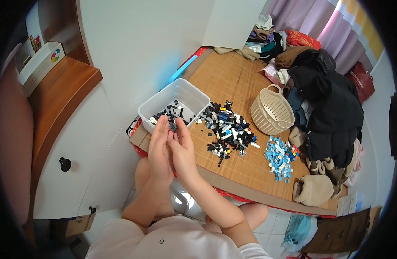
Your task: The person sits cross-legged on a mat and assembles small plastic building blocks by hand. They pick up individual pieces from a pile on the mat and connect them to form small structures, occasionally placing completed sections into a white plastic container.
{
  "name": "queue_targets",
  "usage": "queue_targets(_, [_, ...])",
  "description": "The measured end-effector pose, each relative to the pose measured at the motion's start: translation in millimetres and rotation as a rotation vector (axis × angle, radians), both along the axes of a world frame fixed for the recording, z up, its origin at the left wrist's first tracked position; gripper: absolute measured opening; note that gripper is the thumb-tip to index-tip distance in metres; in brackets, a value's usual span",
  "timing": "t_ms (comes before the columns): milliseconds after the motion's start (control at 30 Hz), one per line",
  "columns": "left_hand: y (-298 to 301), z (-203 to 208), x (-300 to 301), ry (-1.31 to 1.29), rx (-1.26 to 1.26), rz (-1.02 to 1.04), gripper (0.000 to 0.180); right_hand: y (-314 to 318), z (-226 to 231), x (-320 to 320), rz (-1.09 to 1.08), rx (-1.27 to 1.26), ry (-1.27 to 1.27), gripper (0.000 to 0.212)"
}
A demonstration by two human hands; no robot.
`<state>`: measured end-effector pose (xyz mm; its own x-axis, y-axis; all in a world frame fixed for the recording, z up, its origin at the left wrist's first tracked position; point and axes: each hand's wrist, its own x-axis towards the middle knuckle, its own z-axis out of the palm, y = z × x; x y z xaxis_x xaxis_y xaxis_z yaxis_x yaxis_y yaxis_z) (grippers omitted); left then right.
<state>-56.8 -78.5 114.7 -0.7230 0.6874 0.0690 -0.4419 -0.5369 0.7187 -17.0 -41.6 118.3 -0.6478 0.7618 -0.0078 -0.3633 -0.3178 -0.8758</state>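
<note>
My left hand [157, 146] and my right hand [184, 152] are held side by side at the near rim of a clear plastic bin [194, 97]. Their palms face each other and the heels nearly touch. The fingers are stretched out toward the bin. Dark toy building bricks [173, 126] show in the gap between the fingertips; whether they rest on my hands or lie in the bin behind, I cannot tell. Inside the bin are black, grey and white bricks [176, 110]. To its right spreads a loose pile of mixed building bricks [230, 129], mostly black and white.
A beige woven basket [267, 114] stands right of the pile. Nearer lie light-blue pieces [276, 157] and a colourful puzzle cube [293, 152]. Clothes [332, 103] heap along the right of the bamboo mat [211, 82]. A white cabinet [77, 159] with black knobs stands at left.
</note>
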Motion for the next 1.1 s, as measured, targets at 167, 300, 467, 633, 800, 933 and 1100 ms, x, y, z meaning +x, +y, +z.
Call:
queue_targets(167, [1, -2, 0, 0.004, 0.017, 0.063, 0.054, -2, 2, 0, -0.02, 0.035, -0.023, 0.057])
queue_targets(300, [0, -1, 4, 0.039, 0.016, 0.047, 0.054, 1, -7, 6, -0.05, 0.085, -0.035, 0.059])
queue_targets(467, [-1, -4, 15, 0.057, 0.042, -0.057, 0.052, 1, -13, 31, -0.117, 0.082, -0.043, 0.06])
queue_targets(633, [8, -14, 37, 0.0, -0.032, -0.226, 0.048, 12, -40, 66, -0.251, 0.112, -0.113, 0.061])
queue_targets(800, [26, -54, 52, -0.035, -0.165, -0.364, 0.049, 27, -89, 115, -0.444, -0.016, -0.148, 0.06])
queue_targets(933, [37, -86, 58, -0.173, -0.265, -0.462, 0.052, 25, -105, 147, -0.541, -0.088, -0.239, 0.06])
queue_targets(1100, [46, -103, 70, -0.176, -0.331, -0.52, 0.053, 29, -103, 155, -0.527, -0.131, -0.261, 0.061])
